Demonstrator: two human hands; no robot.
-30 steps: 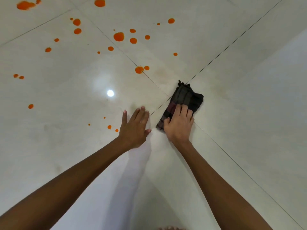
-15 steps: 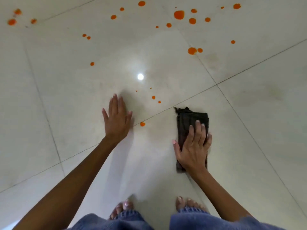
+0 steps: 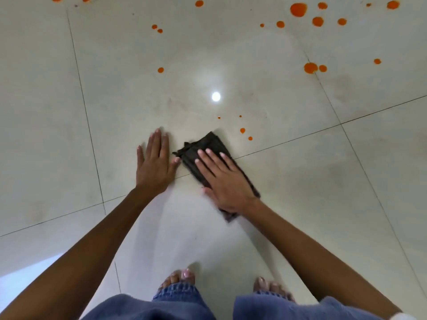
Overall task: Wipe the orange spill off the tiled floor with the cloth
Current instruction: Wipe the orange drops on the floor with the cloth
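Glossy pale tiled floor spreads under me. My left hand lies flat on it, fingers straight, bracing. My right hand, fingers straight too, presses the dark folded cloth across a grout line. I judge the wiping is midway. Next I'd push forward-right onto the small orange spill drops nearby.
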